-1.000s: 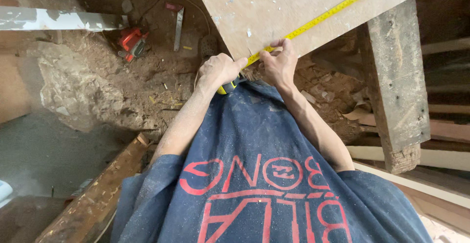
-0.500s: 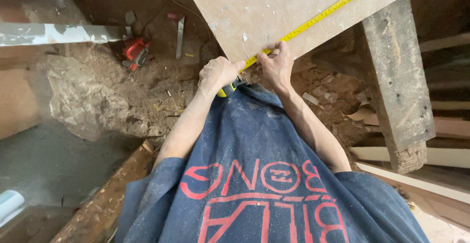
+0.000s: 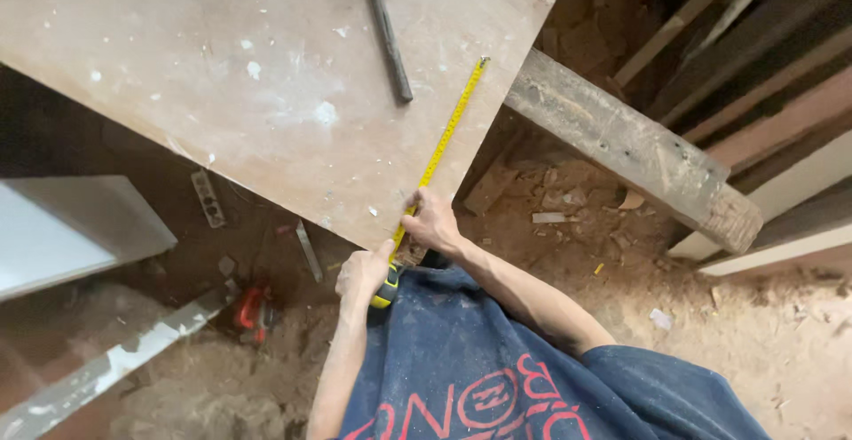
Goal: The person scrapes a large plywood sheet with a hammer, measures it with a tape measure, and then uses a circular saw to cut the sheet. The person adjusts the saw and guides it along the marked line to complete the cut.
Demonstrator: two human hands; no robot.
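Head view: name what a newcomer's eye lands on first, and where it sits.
The yellow tape measure stands out, stretched along the right edge of the big paint-flecked wooden board. The left hand holds its case at the board's near corner, while the right hand presses the tape down. A dark hammer lies on the board at top centre, and a rough timber beam runs off to the right.

Bare board [image 3: 222, 85] left of the tape [image 3: 444, 134], hammer [image 3: 383, 27] across its far edge.
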